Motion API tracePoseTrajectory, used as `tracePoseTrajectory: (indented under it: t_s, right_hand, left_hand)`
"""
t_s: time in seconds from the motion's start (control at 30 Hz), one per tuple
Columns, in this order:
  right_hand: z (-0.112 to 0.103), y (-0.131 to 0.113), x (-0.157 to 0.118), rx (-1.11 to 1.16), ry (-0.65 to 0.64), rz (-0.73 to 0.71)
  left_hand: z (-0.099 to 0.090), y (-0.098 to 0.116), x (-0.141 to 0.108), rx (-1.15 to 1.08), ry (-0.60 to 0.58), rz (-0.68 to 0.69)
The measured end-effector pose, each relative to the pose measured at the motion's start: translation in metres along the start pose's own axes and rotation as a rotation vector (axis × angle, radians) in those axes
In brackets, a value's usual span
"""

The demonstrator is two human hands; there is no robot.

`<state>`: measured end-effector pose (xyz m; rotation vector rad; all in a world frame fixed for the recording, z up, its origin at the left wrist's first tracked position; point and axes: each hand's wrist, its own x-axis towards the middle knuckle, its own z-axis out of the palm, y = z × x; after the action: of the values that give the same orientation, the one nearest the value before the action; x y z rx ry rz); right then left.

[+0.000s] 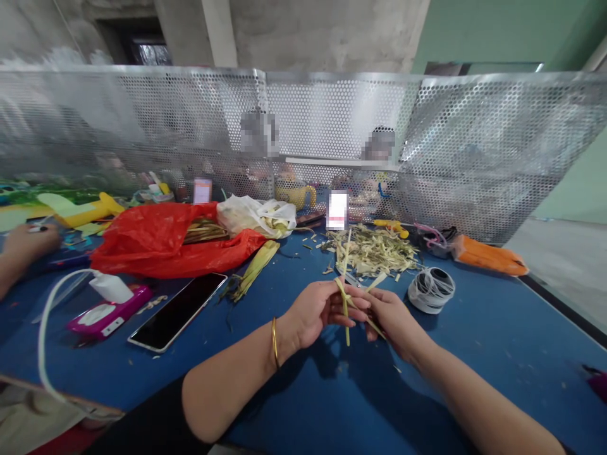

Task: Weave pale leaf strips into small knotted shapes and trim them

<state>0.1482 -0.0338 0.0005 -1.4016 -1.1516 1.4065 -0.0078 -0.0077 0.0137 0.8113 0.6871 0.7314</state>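
Pale green-yellow husk strips (348, 316) cross one another between my two hands, above the blue table. My left hand (310, 309), with a gold bangle at the wrist, pinches the crossing between thumb and fingers. Closed from the other side, my right hand (391, 319) grips a slanting strip whose ends stick out above and below the fingers. Just behind the hands lies what looks like a pair of scissors (351, 280), partly hidden by them. Beyond is a heap of shredded husk scraps (379, 249). A spool of whitish cord (430, 291) stands right of my right hand.
Left are a red plastic bag (147, 237), a husk bundle (256, 268), a black phone (177, 313) and a purple power strip (111, 313). An orange packet (488, 254) lies right. A perforated metal screen (332, 114) borders the back. Another person's hand (33, 246) is far left.
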Motion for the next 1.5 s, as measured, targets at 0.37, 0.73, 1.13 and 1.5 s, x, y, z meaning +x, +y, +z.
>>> tracePoseTrajectory:
  t_s: [0.37,0.73,1.13,1.5]
  right_hand:
    - [-0.016,-0.036,-0.019,-0.190,-0.357,-0.327]
    - [-0.017,-0.022,-0.010,-0.941,0.096,-1.170]
    - [-0.012,-0.013,-0.009,-0.953,0.280,-0.576]
    - [-0.013,-0.011,-0.008,-0.896,0.401,-0.524]
  left_hand:
    - [-0.011,0.007,0.007,0.156,0.171,0.090]
    - [0.000,-0.003,-0.007,0.414,-0.336,-0.139]
    - [0.001,-0.012,0.000,0.398,-0.010,-0.020]
    - [0.007,-0.011,-0.004,0.278,-0.063,0.058]
